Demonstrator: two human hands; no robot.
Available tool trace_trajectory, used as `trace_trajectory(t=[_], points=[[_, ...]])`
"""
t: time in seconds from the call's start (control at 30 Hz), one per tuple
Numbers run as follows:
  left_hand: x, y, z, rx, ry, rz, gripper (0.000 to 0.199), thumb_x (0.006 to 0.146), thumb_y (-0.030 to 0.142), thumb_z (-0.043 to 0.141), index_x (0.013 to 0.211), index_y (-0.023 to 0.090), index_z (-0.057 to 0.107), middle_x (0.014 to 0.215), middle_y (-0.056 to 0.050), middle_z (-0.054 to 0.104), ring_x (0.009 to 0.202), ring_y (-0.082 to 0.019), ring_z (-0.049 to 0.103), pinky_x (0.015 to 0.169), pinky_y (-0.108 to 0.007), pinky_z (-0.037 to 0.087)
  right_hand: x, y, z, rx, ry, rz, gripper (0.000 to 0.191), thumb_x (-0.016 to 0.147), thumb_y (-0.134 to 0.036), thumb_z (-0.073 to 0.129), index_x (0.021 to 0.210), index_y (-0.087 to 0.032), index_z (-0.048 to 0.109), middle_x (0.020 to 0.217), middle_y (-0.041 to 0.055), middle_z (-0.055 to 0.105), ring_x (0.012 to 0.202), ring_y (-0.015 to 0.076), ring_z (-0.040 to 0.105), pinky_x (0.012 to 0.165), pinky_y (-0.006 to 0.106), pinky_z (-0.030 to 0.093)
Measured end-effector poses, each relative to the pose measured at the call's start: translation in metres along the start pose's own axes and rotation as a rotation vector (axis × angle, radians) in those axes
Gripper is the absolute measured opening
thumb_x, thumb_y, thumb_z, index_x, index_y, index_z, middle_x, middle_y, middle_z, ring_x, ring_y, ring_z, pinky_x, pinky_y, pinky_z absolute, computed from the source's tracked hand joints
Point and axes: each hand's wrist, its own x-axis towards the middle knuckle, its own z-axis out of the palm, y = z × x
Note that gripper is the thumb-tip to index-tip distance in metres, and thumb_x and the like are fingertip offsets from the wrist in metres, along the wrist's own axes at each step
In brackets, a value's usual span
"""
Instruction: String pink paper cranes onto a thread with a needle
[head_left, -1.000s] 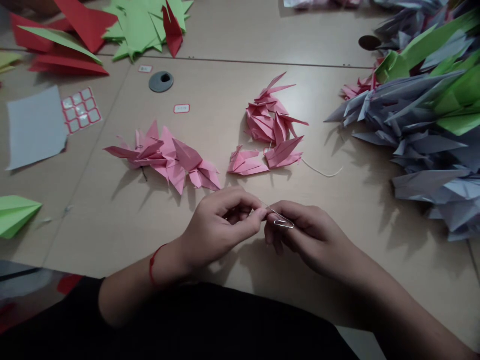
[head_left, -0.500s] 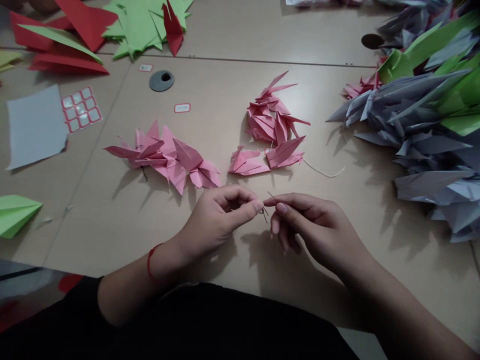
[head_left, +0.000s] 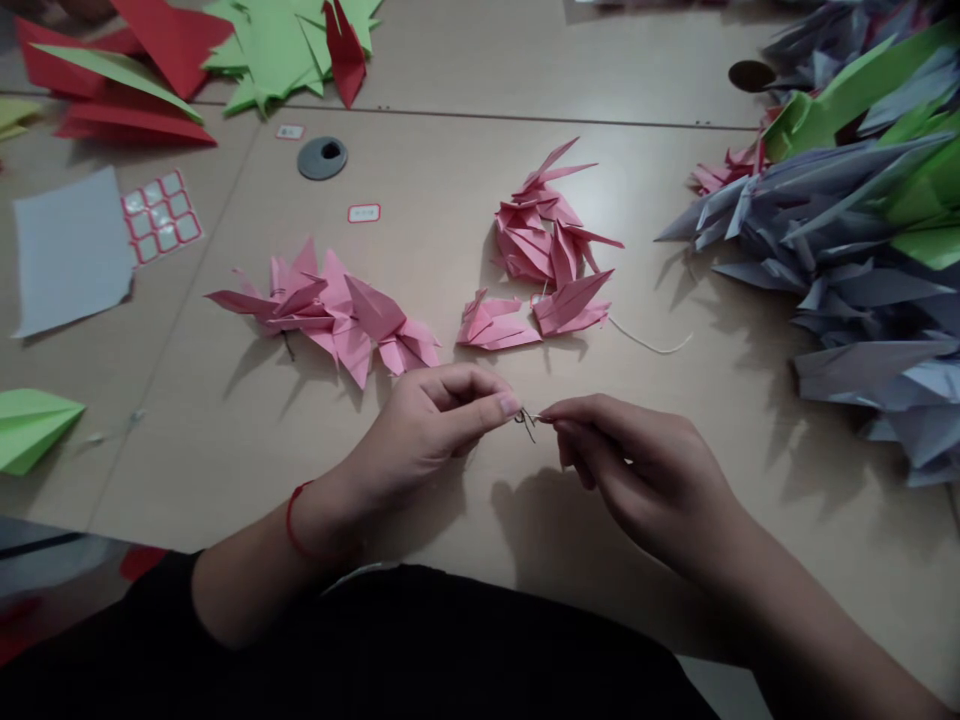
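Between my fingertips, low over the table, is a thin dark string (head_left: 529,424) with loose ends that look knotted. My left hand (head_left: 442,420) pinches one part of it between thumb and forefinger. From the right, my right hand (head_left: 637,450) pinches another part, a small gap away. Just beyond my left hand lies a cluster of pink paper cranes (head_left: 337,310). A second group of pink paper cranes (head_left: 536,245) sits farther back, and a pale string (head_left: 649,345) trails from it to the right.
Grey folded paper cranes (head_left: 840,220) with green ones are heaped at the right. Red paper (head_left: 135,125) and green paper (head_left: 274,50) lie at the far left. A sticker sheet (head_left: 161,215), white paper (head_left: 71,255) and a grey cable-hole cover (head_left: 322,158) are nearer.
My right hand has shifted slightly right and down, its thumb and forefinger now closed on the string. The stretch between both hands looks tauter. My left hand keeps its pinch.
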Motion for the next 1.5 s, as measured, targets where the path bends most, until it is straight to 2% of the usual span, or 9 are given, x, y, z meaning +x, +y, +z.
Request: trace_trajectory(t=[0.2,0.57,0.73,0.87,1.07,1.23,1.37,1.5], points=[[0.001,-0.002,-0.001,-0.013,-0.002,0.025,0.013,0.075,0.026,0.069,0.068,0.015,0.065,0.049,0.006,0.044,0.044,-0.003,0.034,0.04,-0.016,0.024,-0.001,-0.001,0.0,0.045,-0.011,0.015,0.015,0.088,-0.008,0.047,0.091,-0.016,0.06,0.061,-0.0039,0.056,0.052,0.0045,0.051,0.051,0.015,0.039],[0.001,0.0,0.001,-0.134,0.002,0.019,0.014,0.074,0.022,0.07,0.063,0.015,0.064,0.05,0.006,0.042,0.044,-0.002,0.033,0.039,-0.014,0.024,-0.003,-0.003,0.01,0.277,0.0,0.164,0.015,0.094,-0.022,0.045,0.089,-0.019,0.059,0.061,-0.0045,0.053,0.051,0.0054,0.049,0.05,0.017,0.04],[0.002,-0.001,0.001,-0.268,-0.038,-0.046,0.015,0.075,0.023,0.07,0.064,0.015,0.063,0.049,0.007,0.037,0.042,-0.001,0.028,0.038,-0.013,0.021,-0.005,-0.001,0.019,0.315,0.064,0.145,0.012,0.094,-0.023,0.046,0.09,-0.02,0.058,0.061,-0.0051,0.053,0.051,0.0052,0.049,0.049,0.017,0.04],[0.003,-0.003,0.0,-0.255,-0.042,-0.037,0.015,0.076,0.024,0.069,0.065,0.016,0.064,0.049,0.007,0.037,0.042,-0.001,0.028,0.038,-0.013,0.021,-0.006,0.0,0.021,0.272,0.114,0.103,0.01,0.093,-0.02,0.047,0.092,-0.02,0.057,0.062,-0.0053,0.054,0.051,0.0048,0.05,0.048,0.016,0.04],[0.001,-0.003,0.001,0.033,0.037,0.166,0.01,0.08,0.024,0.065,0.073,0.017,0.068,0.053,0.006,0.049,0.045,-0.001,0.038,0.042,-0.013,0.03,-0.005,-0.002,0.019,0.057,0.168,0.016,0.01,0.089,-0.013,0.051,0.093,-0.017,0.058,0.062,-0.0051,0.056,0.048,0.004,0.049,0.047,0.015,0.039],[-0.002,-0.003,0.003,0.304,0.107,0.386,0.005,0.079,0.018,0.065,0.076,0.017,0.069,0.069,0.001,0.065,0.062,-0.007,0.056,0.055,-0.016,0.044,-0.004,-0.004,0.015,-0.065,0.168,-0.055,0.013,0.087,-0.01,0.05,0.095,-0.016,0.059,0.066,-0.0028,0.062,0.052,0.005,0.055,0.048,0.015,0.041],[-0.002,-0.005,0.002,0.568,0.183,0.59,0.005,0.079,0.015,0.063,0.075,0.016,0.067,0.065,0.001,0.062,0.057,-0.007,0.053,0.052,-0.018,0.041,-0.005,-0.005,0.011,-0.173,0.157,-0.085,0.015,0.086,-0.01,0.051,0.096,-0.017,0.06,0.067,-0.0015,0.065,0.05,0.0065,0.056,0.048,0.017,0.041],[0.0,-0.008,-0.001,0.766,0.171,0.778,0.007,0.08,0.014,0.06,0.076,0.016,0.066,0.06,0.002,0.057,0.052,-0.007,0.047,0.052,-0.02,0.039,-0.006,-0.005,0.005,-0.223,0.102,-0.053,0.015,0.087,-0.012,0.05,0.096,-0.018,0.061,0.066,-0.0003,0.065,0.049,0.0086,0.056,0.048,0.02,0.041]])
